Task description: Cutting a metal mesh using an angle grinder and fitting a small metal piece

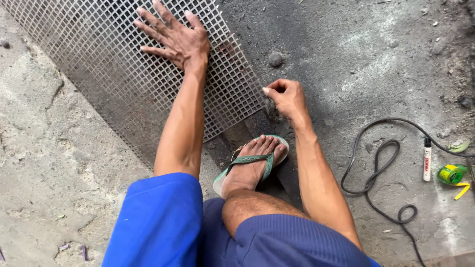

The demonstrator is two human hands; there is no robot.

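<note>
- Perforated metal mesh sheet (114, 64) lying flat on the concrete floor (49, 163), filling the frame from about 9 to 12 o'clock, near corner pointing toward centre.
- Left hand (173, 37) at 11 o'clock, fingers spread wide, palm pressed flat on the mesh, seemingly to pin it against shifting.
- Right hand (284, 96) just right of centre, curled shut at the sheet's corner, thumb and fingers pinched together; what sits between them, too small to tell.
- Foot in a green sandal (252, 163) planted at 6 o'clock just below that corner, apparently for steadying the crouch.
- Off at 3 o'clock, well apart: black cable (376, 173), white marker pen (427, 158), yellow-green tape measure (451, 174), likely parked within reach.
</note>
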